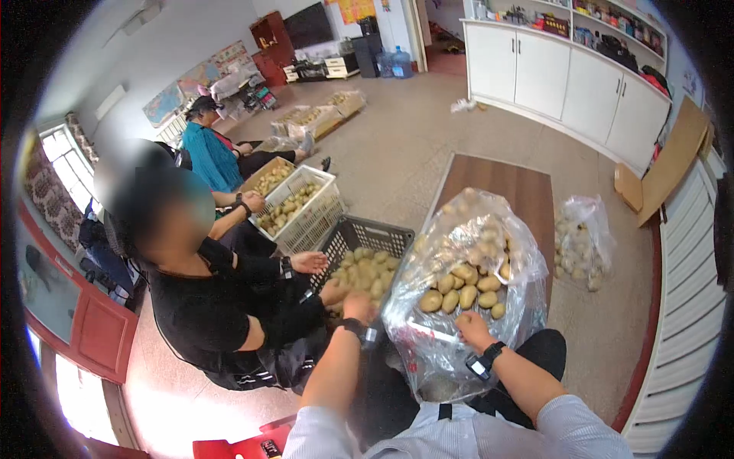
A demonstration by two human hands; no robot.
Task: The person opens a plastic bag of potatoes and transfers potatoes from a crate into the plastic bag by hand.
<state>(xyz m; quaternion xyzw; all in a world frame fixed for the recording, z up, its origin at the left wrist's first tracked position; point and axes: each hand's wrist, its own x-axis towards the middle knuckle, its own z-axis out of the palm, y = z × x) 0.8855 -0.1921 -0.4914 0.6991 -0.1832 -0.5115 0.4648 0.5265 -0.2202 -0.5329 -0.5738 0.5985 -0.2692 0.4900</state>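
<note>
Potatoes (459,289) lie in a large clear plastic bag (520,256), its mouth open toward me. My right hand (474,330) is at the bag's near edge, fingers bent together; what they hold, if anything, is hidden. My left hand (358,307) reaches to the near side of a dark plastic crate (394,236) holding more potatoes (367,268). Its fingers are smeared and partly hidden, close to a co-worker's hand (333,292). That co-worker's other hand (309,262) is spread above the crate's left side.
Left sits a co-worker in black (191,306); beyond, a person in teal (205,153) sits near a white crate (330,187) of potatoes. A brown board (527,183) is behind my bag. Another potato bag (582,237) lies right, below white cabinets (535,73).
</note>
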